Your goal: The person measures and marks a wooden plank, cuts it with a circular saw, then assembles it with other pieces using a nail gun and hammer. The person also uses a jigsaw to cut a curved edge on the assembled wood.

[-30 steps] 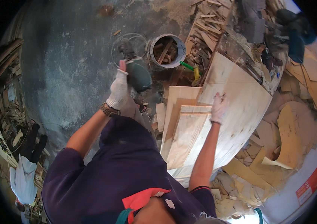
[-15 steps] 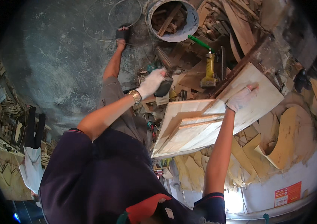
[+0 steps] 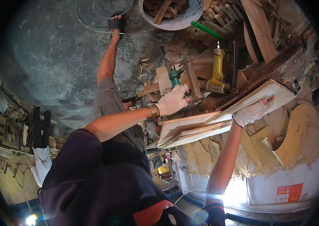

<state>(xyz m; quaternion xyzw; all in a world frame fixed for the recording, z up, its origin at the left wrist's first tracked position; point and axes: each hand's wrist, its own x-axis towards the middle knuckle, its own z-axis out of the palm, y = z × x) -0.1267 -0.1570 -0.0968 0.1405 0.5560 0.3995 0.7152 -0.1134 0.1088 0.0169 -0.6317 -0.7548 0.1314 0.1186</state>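
The gloves [image 3: 172,101] are rough knitted cloth, the boards [image 3: 250,99] smooth, matt wood. The green tool [image 3: 174,77] looks slightly glossy; the watch [image 3: 154,110] is shiny metal, the shirt [image 3: 118,180] matt cloth, the floor [image 3: 54,71] scuffed, matt.

Wood scraps [image 3: 164,12] lie in the bucket [image 3: 174,25]; nearer and rightward is a nail gun [image 3: 216,73], beyond plywood panels [image 3: 254,95] under the right hand [image 3: 253,112]; left of that, an air tool [image 3: 174,77] at the left hand [image 3: 172,101]

The left grip [image 3: 172,101] is curled, the right arm [image 3: 225,162] outstretched.
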